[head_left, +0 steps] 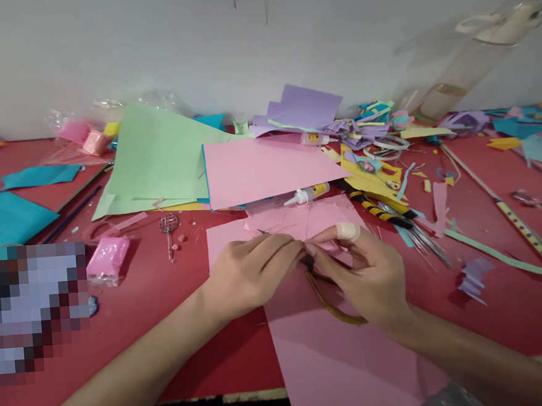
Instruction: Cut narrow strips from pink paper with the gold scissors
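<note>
My left hand (254, 269) and my right hand (366, 267) meet over the pink paper (342, 359) at the middle of the table. Both hands are closed, fingertips pinched together; whatever they hold is too small or hidden to make out. A bandage (348, 231) wraps one right finger. Beneath the hands lies a tool with curved yellowish handles (336, 310), probably scissors, its middle covered by my fingers. A dark pointed tip shows just beyond my left knuckles. Behind the hands lies a small glue bottle (314, 192) on more pink paper.
A pink sheet (264, 169) and a green sheet (156, 155) lie at the back. Yellow-black pliers (376, 208) and paper scraps (363, 125) crowd the right. On the left are a pink clay packet (109, 257), a small wire whisk (169, 228) and a blurred-out object (27, 306).
</note>
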`<action>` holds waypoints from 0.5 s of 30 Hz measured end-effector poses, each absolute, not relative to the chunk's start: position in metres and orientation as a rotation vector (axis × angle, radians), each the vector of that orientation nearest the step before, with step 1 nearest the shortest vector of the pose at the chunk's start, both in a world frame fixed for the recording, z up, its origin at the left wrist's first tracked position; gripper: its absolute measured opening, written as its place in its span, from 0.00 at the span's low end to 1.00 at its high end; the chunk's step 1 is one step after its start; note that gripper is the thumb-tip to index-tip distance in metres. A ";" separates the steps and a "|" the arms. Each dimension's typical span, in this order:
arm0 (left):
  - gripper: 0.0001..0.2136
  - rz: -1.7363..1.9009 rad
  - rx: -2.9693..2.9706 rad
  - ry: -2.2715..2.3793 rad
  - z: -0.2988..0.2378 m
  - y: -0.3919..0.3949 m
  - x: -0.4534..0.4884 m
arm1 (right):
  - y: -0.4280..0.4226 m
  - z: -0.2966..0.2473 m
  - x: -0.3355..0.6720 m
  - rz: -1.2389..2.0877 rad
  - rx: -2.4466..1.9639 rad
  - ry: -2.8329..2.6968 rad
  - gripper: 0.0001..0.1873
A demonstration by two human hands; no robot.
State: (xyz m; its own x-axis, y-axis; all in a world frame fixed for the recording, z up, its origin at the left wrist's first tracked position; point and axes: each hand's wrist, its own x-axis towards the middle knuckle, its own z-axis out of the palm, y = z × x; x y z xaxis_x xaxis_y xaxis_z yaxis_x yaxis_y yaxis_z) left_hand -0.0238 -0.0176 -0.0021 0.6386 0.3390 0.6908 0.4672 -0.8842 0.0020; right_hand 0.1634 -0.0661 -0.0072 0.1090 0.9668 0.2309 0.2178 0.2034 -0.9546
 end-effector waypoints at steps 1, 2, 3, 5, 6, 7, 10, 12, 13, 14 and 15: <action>0.05 -1.053 -2.685 -0.656 -0.001 -0.018 -0.024 | -0.065 -0.008 0.164 0.859 -1.250 -1.336 0.04; 0.04 -1.049 -2.686 -0.652 -0.001 -0.018 -0.024 | -0.064 -0.008 0.164 0.888 -1.250 -1.318 0.05; 0.04 -1.056 -2.686 -0.657 -0.002 -0.018 -0.023 | -0.062 -0.008 0.164 0.927 -1.245 -1.295 0.05; 0.04 -1.124 -2.676 -0.691 -0.003 -0.018 -0.022 | -0.060 -0.007 0.166 1.013 -1.220 -1.246 0.06; 0.04 -1.168 -2.670 -0.717 -0.004 -0.018 -0.021 | -0.059 -0.006 0.166 1.055 -1.200 -1.225 0.06; 0.03 -1.212 -2.671 -0.736 -0.005 -0.018 -0.020 | -0.058 -0.006 0.166 1.091 -1.180 -1.207 0.06; 0.02 -1.273 -2.676 -0.768 -0.007 -0.018 -0.018 | -0.058 -0.003 0.167 1.164 -1.143 -1.149 0.06; 0.04 -1.280 -2.679 -0.783 -0.007 -0.018 -0.018 | -0.058 -0.002 0.166 1.211 -1.148 -1.093 0.07; 0.04 -1.284 -2.689 -0.791 -0.006 -0.018 -0.019 | -0.058 -0.001 0.166 1.228 -1.154 -1.068 0.08; 0.05 -1.291 -2.706 -0.801 -0.006 -0.019 -0.019 | -0.058 -0.001 0.166 1.242 -1.161 -1.051 0.08; 0.05 -1.302 -2.727 -0.810 -0.005 -0.019 -0.019 | -0.058 -0.001 0.166 1.246 -1.162 -1.043 0.08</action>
State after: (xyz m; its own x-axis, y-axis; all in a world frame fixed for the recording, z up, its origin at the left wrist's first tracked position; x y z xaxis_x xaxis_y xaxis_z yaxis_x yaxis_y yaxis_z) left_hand -0.0187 -0.0188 -0.0049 0.5196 0.4463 0.7286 0.4567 -0.8658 0.2046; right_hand 0.1655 -0.0578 -0.0012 0.0646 0.9972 -0.0373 -0.1383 -0.0280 -0.9900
